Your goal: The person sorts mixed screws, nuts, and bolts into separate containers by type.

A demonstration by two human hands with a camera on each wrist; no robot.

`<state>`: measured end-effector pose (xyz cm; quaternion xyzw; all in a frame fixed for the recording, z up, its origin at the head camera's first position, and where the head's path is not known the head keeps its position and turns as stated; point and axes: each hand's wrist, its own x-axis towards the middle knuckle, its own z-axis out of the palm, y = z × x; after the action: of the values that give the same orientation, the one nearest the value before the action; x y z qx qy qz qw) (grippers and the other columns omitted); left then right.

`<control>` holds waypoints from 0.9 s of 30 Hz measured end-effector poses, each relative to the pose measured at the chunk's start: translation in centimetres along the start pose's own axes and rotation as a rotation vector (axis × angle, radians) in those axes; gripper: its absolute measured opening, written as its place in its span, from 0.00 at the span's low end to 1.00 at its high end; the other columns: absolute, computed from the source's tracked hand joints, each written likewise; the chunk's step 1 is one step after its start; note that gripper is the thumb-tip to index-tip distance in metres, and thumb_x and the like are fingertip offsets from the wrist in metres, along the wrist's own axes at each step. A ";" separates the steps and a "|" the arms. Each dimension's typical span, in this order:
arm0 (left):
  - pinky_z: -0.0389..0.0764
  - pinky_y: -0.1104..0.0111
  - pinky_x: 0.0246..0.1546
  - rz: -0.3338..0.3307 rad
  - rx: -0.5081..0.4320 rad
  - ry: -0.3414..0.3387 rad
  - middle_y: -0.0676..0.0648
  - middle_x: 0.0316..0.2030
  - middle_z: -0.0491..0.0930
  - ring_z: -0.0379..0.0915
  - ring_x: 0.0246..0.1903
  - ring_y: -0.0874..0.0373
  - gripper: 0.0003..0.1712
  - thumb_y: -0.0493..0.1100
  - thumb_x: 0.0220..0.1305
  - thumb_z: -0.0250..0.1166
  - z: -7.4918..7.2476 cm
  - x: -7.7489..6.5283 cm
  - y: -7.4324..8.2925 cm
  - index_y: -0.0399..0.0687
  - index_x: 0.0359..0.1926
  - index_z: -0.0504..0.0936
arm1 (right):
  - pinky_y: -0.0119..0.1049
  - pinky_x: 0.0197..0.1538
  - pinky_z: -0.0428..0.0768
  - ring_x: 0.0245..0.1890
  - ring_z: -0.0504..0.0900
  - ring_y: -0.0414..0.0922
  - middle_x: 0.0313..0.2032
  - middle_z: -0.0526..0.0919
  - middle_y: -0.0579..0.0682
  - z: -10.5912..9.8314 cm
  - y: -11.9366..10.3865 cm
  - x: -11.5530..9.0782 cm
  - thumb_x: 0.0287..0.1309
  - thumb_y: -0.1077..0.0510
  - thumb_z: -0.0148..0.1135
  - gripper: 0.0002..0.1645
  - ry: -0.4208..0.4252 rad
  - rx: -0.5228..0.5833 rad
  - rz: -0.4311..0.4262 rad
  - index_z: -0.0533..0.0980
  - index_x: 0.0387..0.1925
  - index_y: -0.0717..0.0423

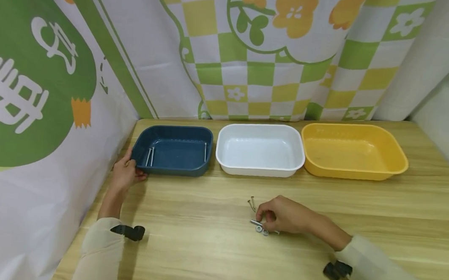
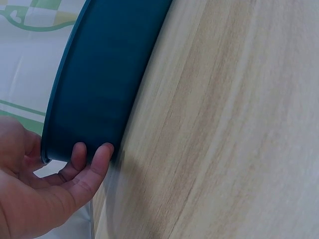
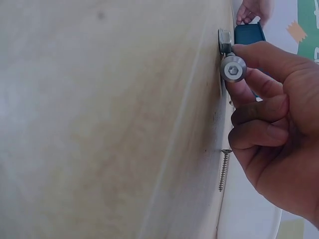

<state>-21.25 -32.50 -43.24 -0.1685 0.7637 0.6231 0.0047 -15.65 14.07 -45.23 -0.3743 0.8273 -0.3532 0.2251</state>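
Observation:
My left hand (image 1: 124, 173) grips the near left corner of a dark blue tray (image 1: 177, 171), its fingers bent against the outer wall in the left wrist view. Inside the tray lie a pair of long bolts (image 1: 150, 156) on the left and one bolt (image 1: 205, 151) on the right. Over the table, my right hand (image 1: 287, 214) pinches a silver socket-head bolt (image 3: 233, 69) between thumb and fingertips. Close by are metal nuts (image 1: 258, 229), partly behind the fingers. Two thin screws (image 1: 251, 204) lie just beyond the fingertips.
A white tray (image 1: 259, 172) stands in the middle of the back row, beside a larger yellow tray (image 1: 354, 174) on the right. Behind them hangs a checkered curtain (image 1: 247, 73). All rest on a wooden table (image 1: 188, 239).

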 end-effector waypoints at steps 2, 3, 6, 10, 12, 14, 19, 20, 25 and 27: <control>0.84 0.66 0.32 -0.002 0.003 -0.002 0.44 0.22 0.70 0.78 0.21 0.59 0.34 0.36 0.78 0.37 0.0 0.0 -0.1 0.53 0.80 0.42 | 0.28 0.24 0.72 0.19 0.71 0.31 0.20 0.75 0.35 0.1 0.1 0.0 0.53 0.67 0.67 0.10 0.006 -0.002 0.000 0.81 0.35 0.49; 0.84 0.66 0.32 -0.001 0.000 -0.004 0.44 0.22 0.70 0.78 0.21 0.59 0.34 0.36 0.78 0.37 0.0 0.0 -0.1 0.53 0.80 0.42 | 0.28 0.24 0.71 0.19 0.71 0.31 0.20 0.75 0.35 0.1 0.1 0.0 0.52 0.67 0.66 0.11 0.011 -0.004 0.001 0.81 0.35 0.49; 0.84 0.66 0.32 0.004 -0.004 -0.005 0.44 0.21 0.70 0.78 0.21 0.59 0.34 0.36 0.77 0.37 0.0 0.0 -0.2 0.53 0.80 0.42 | 0.28 0.23 0.70 0.18 0.70 0.31 0.20 0.74 0.35 0.2 0.1 0.1 0.50 0.67 0.66 0.11 0.019 -0.009 0.015 0.80 0.34 0.50; 0.84 0.66 0.31 0.007 0.001 -0.001 0.44 0.21 0.70 0.78 0.20 0.59 0.34 0.35 0.77 0.37 0.0 -0.1 -0.2 0.52 0.80 0.43 | 0.28 0.22 0.69 0.18 0.70 0.31 0.19 0.74 0.36 0.3 0.2 0.2 0.48 0.66 0.66 0.11 0.023 -0.003 0.046 0.80 0.33 0.49; 0.84 0.66 0.31 0.006 0.003 0.002 0.44 0.21 0.70 0.78 0.20 0.59 0.34 0.35 0.77 0.37 0.0 -0.2 -0.2 0.51 0.80 0.43 | 0.28 0.22 0.68 0.18 0.70 0.31 0.18 0.74 0.36 0.4 0.2 0.2 0.48 0.66 0.66 0.11 0.022 0.004 0.057 0.80 0.33 0.49; 0.84 0.66 0.31 0.004 0.004 0.002 0.44 0.21 0.70 0.78 0.20 0.59 0.34 0.35 0.77 0.37 0.0 -0.2 -0.2 0.51 0.80 0.43 | 0.27 0.22 0.68 0.18 0.70 0.32 0.18 0.74 0.36 0.4 0.2 0.2 0.47 0.66 0.65 0.11 0.025 0.012 0.057 0.80 0.33 0.49; 0.84 0.66 0.31 -0.002 0.005 -0.004 0.43 0.22 0.70 0.78 0.20 0.58 0.34 0.36 0.77 0.36 0.0 -0.1 -0.3 0.53 0.80 0.42 | 0.27 0.22 0.68 0.18 0.70 0.32 0.18 0.74 0.36 0.4 0.1 0.3 0.45 0.68 0.64 0.13 0.053 0.057 0.031 0.80 0.33 0.49; 0.84 0.66 0.31 -0.003 0.005 -0.005 0.43 0.22 0.70 0.78 0.20 0.58 0.34 0.36 0.77 0.36 0.0 -0.1 -0.3 0.54 0.80 0.42 | 0.27 0.22 0.68 0.18 0.70 0.32 0.18 0.74 0.36 0.4 0.1 0.3 0.45 0.69 0.64 0.14 0.060 0.067 0.024 0.80 0.33 0.49; 0.84 0.66 0.31 -0.001 0.001 -0.009 0.43 0.23 0.70 0.78 0.21 0.58 0.34 0.36 0.77 0.36 0.0 0.1 -0.2 0.54 0.80 0.42 | 0.27 0.22 0.68 0.19 0.70 0.32 0.19 0.74 0.37 0.3 0.0 0.7 0.44 0.69 0.63 0.15 0.083 0.084 0.004 0.80 0.33 0.49; 0.84 0.66 0.31 0.002 0.001 -0.009 0.43 0.23 0.70 0.78 0.21 0.59 0.34 0.36 0.77 0.37 0.0 0.1 -0.2 0.54 0.80 0.42 | 0.27 0.23 0.68 0.19 0.70 0.32 0.19 0.74 0.37 0.2 0.0 0.9 0.44 0.69 0.62 0.15 0.084 0.088 0.002 0.80 0.33 0.49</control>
<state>-21.31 -32.56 -43.46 -0.1648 0.7643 0.6235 0.0078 -16.03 13.28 -45.45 -0.3480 0.8200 -0.4045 0.2070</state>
